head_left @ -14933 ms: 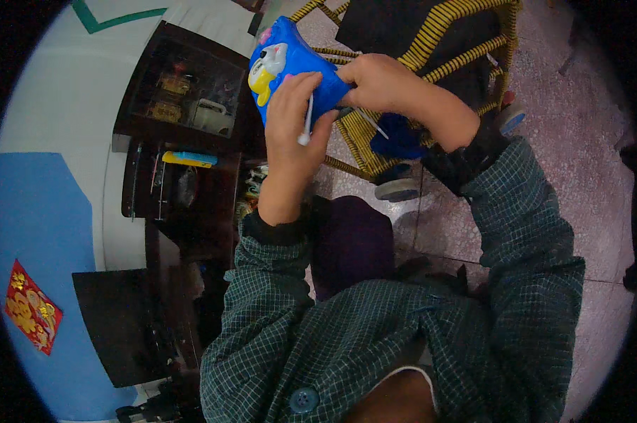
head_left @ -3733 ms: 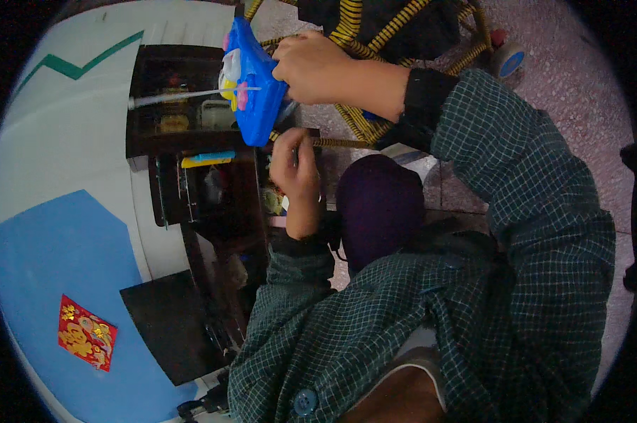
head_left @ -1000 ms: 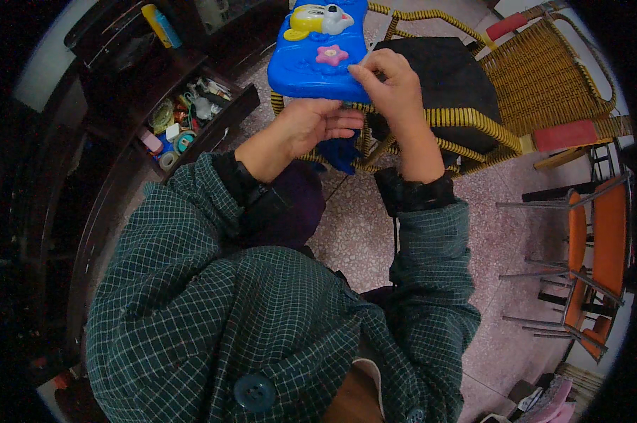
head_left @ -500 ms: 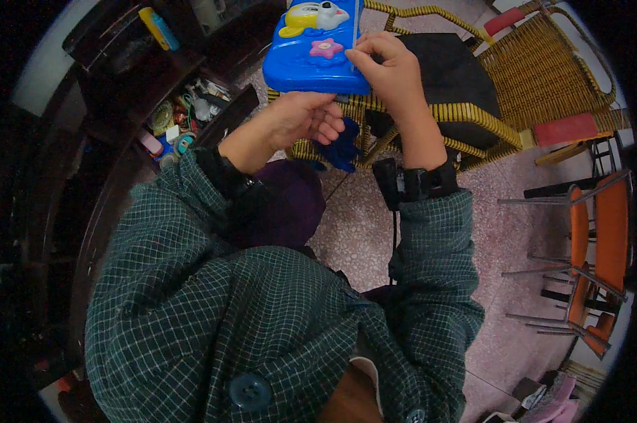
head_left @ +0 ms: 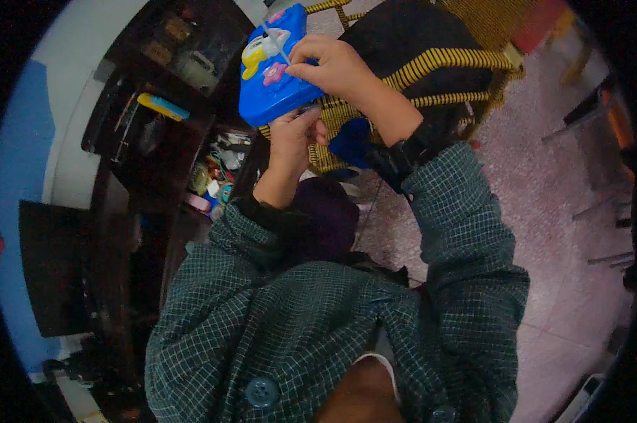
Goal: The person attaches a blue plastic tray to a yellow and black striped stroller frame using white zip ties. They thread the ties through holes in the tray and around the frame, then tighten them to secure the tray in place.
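Observation:
A blue plastic toy case (head_left: 273,102) with a raised yellow-and-white cartoon animal and pink flowers is at the top of the head view, tilted. My right hand (head_left: 332,67) is over its right side, thumb and forefinger pinched on a thin pale strip (head_left: 276,46) that slants across the case's face. At the near edge, my left hand (head_left: 294,137) is closed, its fingers curled beside a small dark piece (head_left: 308,109) under the case. What the left fingers hold is partly hidden.
Behind my hands stands a yellow-and-black wicker chair (head_left: 438,60) with a black cushion. An open drawer (head_left: 223,166) of small items is on the left, near a dark cabinet holding a yellow-and-blue tube (head_left: 163,106). A dark blue cloth-like thing (head_left: 352,141) lies by the chair.
The view has swung right-to-left, bringing the wall and cabinet in. The pale strip now slants across the case's face instead of along its right edge. My left fingers have curled closed.

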The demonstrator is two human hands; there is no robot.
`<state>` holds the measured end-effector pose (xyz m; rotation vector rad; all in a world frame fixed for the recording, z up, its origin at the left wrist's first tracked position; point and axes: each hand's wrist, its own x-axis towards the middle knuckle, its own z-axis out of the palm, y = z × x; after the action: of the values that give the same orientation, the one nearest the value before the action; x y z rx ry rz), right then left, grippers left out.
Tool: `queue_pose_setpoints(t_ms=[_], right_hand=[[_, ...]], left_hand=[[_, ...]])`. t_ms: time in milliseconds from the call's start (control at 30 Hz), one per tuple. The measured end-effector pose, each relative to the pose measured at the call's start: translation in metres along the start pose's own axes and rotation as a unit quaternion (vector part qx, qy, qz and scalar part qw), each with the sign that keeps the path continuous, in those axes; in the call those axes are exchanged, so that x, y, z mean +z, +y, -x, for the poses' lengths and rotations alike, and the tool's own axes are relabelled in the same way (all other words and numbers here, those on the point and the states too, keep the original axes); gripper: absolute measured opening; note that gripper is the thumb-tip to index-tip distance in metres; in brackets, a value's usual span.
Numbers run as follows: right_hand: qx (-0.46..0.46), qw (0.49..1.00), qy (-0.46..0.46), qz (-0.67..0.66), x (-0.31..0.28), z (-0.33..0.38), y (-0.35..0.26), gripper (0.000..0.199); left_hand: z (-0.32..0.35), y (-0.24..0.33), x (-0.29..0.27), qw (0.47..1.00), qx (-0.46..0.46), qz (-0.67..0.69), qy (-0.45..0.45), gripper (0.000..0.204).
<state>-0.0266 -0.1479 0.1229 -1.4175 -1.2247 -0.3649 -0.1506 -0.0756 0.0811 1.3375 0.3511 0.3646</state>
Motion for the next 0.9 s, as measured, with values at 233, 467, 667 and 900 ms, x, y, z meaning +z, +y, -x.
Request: queue_pose_setpoints(t_ms=[233,467,667,900], right_hand=[[0.147,0.986,0.075,0.032,-0.007,0.019,-0.001,0.027],[0.318,0.921,-0.004,-0.224,-0.010,0.028,-0.005,0.025],[0.268,0.891,0.055,-0.362,-0.012,0.052,-0.015,0.023],[0.401,0.815,-0.044,-0.416,0.020,0.121,0.017,0.018]], left_hand=[[-0.008,-0.010,0.004,0.997,0.075,-0.006,0.035,0.019],[-0.012,-0.015,0.011,0.983,0.103,-0.026,0.148,0.014],[-0.013,-0.006,0.005,0.977,0.101,-0.009,0.188,0.009],[-0.019,0.002,-0.013,0.977,0.030,-0.047,0.207,0.015]])
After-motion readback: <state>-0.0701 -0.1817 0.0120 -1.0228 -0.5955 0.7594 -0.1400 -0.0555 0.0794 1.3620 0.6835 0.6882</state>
